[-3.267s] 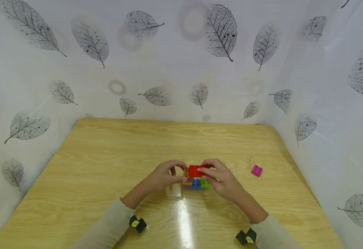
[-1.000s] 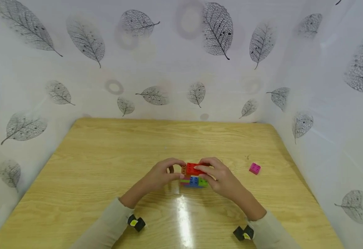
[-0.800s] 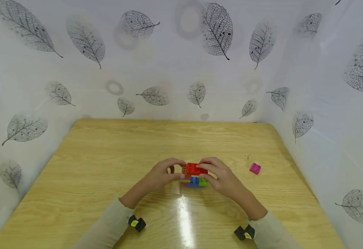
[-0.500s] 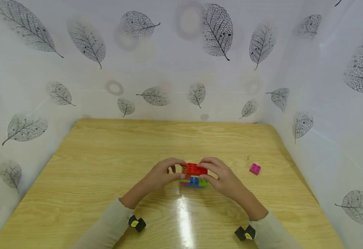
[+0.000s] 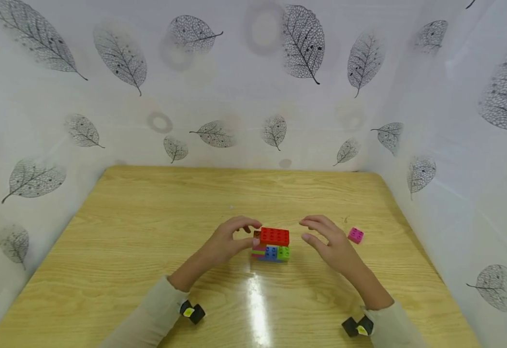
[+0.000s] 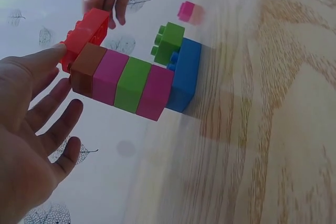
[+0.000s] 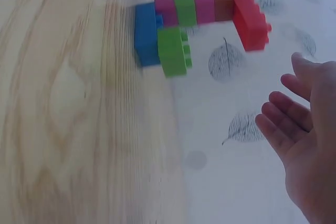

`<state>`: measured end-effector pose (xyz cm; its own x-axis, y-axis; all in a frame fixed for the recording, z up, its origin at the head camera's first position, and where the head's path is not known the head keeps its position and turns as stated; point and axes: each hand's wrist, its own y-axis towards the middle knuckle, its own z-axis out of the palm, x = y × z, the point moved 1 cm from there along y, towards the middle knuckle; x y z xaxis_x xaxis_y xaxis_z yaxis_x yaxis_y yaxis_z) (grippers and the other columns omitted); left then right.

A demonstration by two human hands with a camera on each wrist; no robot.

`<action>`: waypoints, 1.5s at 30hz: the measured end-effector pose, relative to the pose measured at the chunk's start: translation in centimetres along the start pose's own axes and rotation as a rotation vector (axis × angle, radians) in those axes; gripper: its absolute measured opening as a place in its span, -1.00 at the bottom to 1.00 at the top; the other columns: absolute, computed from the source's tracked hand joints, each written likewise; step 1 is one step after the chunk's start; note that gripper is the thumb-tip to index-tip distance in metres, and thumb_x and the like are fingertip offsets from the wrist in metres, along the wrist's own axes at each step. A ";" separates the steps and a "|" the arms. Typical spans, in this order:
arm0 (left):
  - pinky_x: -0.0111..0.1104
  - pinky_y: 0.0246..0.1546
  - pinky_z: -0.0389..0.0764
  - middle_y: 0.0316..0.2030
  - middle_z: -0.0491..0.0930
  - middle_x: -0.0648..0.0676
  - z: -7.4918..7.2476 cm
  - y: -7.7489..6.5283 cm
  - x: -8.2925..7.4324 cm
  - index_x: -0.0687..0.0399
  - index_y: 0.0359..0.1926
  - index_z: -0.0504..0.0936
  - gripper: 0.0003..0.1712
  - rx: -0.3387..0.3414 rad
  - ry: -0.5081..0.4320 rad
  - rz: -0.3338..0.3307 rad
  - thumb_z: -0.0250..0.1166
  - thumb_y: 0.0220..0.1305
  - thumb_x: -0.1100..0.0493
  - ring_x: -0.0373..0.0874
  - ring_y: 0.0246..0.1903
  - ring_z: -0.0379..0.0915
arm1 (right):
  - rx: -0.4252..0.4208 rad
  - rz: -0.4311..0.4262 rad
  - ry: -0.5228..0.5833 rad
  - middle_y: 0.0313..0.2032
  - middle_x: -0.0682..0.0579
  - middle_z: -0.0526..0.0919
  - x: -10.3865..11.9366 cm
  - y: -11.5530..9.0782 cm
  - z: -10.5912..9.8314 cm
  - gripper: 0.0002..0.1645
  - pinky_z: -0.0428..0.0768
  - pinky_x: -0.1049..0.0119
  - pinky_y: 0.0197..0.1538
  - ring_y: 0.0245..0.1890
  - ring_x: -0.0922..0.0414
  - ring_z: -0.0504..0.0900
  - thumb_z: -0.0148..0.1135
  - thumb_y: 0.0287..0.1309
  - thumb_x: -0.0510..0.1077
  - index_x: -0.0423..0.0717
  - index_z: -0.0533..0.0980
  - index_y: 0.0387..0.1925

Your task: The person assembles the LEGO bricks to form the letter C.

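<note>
A toy brick stack stands on the table. A long blue brick is its base, with a short green brick at one end. At the other end a column of pink, green, pink and brown bricks rises, topped by a long red brick that overhangs like an arm. My left hand pinches the stack's upper left end at the brown brick with thumb and forefinger; the other fingers hang loose. Apart from the bricks, my right hand is at the right, fingers spread and holding nothing.
A loose pink brick lies on the wooden table, to the right and beyond my right hand. A pale leaf-patterned sheet hangs along the back and sides of the table.
My right hand has let go of the red brick and drawn off to the right, leaving that brick's whole top visible. My left hand has stayed at the stack's left end.
</note>
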<state>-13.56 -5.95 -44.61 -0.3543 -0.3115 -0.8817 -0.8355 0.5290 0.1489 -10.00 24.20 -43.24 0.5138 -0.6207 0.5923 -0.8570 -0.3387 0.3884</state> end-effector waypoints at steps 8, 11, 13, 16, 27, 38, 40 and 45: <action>0.13 0.27 0.42 0.10 0.58 -0.15 0.6 0.3 -0.3 -0.26 0.12 0.64 -0.61 0.013 -0.061 0.076 0.40 0.28 -0.06 -0.17 0.12 0.48 | -0.006 0.218 -0.047 0.24 -0.06 0.52 -4.4 -1.7 -2.6 -0.56 0.58 -0.13 0.03 0.13 -0.06 0.53 0.18 0.44 0.00 -0.07 0.52 0.24; 0.13 0.27 0.42 0.13 0.57 -0.16 0.7 0.5 -0.4 -0.26 0.11 0.65 -0.62 0.019 -0.062 0.080 0.41 0.28 -0.04 -0.17 0.17 0.45 | -0.021 0.252 -0.082 0.21 -0.08 0.54 -6.1 -2.4 -3.4 -0.57 0.61 0.01 -0.01 0.10 -0.08 0.55 0.20 0.43 -0.03 -0.12 0.54 0.21; 0.12 0.27 0.42 0.14 0.57 -0.16 0.8 0.6 -0.4 -0.25 0.10 0.66 -0.64 0.022 -0.061 0.077 0.41 0.28 -0.02 -0.17 0.19 0.45 | -0.023 0.260 -0.118 0.20 -0.11 0.55 -7.1 -2.9 -3.9 -0.59 0.60 0.04 0.02 0.10 -0.08 0.55 0.22 0.42 -0.04 -0.15 0.56 0.18; 0.10 0.26 0.45 0.14 0.58 -0.15 0.9 0.7 -0.4 -0.23 0.07 0.67 -0.66 0.026 -0.068 0.078 0.42 0.28 0.01 -0.14 0.20 0.45 | -0.031 0.261 -0.166 0.18 -0.15 0.56 -8.3 -3.5 -4.7 -0.62 0.55 -0.03 0.07 0.13 -0.12 0.54 0.27 0.37 -0.09 -0.17 0.58 0.13; 0.09 0.21 0.51 0.16 0.56 -0.13 1.0 0.5 -0.5 -0.22 0.00 0.72 -0.73 0.026 -0.085 0.038 0.41 0.29 -0.02 -0.08 0.25 0.41 | 0.033 0.337 -0.174 0.14 -0.27 0.53 -10.7 -5.2 -6.6 -0.68 0.37 -0.34 0.20 0.22 -0.33 0.43 0.29 0.35 -0.08 -0.25 0.60 -0.02; 0.10 0.17 0.53 0.16 0.56 -0.08 1.1 0.5 -0.2 -0.13 0.00 0.73 -0.74 0.023 -0.114 0.039 0.41 0.30 0.03 -0.04 0.25 0.41 | 0.081 0.403 -0.178 0.10 -0.33 0.59 -11.8 -5.4 -6.9 -0.67 0.50 -0.27 0.16 0.17 -0.35 0.53 0.31 0.34 -0.10 -0.22 0.59 0.01; 0.12 0.18 0.52 0.16 0.56 -0.05 1.2 0.5 -0.2 -0.08 0.00 0.74 -0.73 0.021 -0.124 0.047 0.41 0.30 0.04 -0.02 0.24 0.42 | 0.089 0.411 -0.177 0.10 -0.33 0.60 -11.8 -5.4 -6.9 -0.68 0.51 -0.26 0.16 0.16 -0.33 0.54 0.33 0.31 -0.13 -0.23 0.59 0.02; 0.15 0.20 0.49 0.16 0.57 -0.04 1.3 0.5 -0.2 -0.07 0.00 0.74 -0.71 0.013 -0.142 0.037 0.42 0.28 0.02 0.00 0.24 0.42 | 0.139 0.437 -0.212 0.04 -0.30 0.64 -12.0 -5.2 -6.7 -0.64 0.54 -0.20 0.10 0.07 -0.25 0.60 0.35 0.28 -0.17 -0.25 0.54 0.05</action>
<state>-13.38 -4.65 -44.95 -0.3211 -0.1771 -0.9304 -0.8170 0.5486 0.1775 -11.45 38.13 -47.67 0.0984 -0.8507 0.5164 -0.9948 -0.0971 0.0296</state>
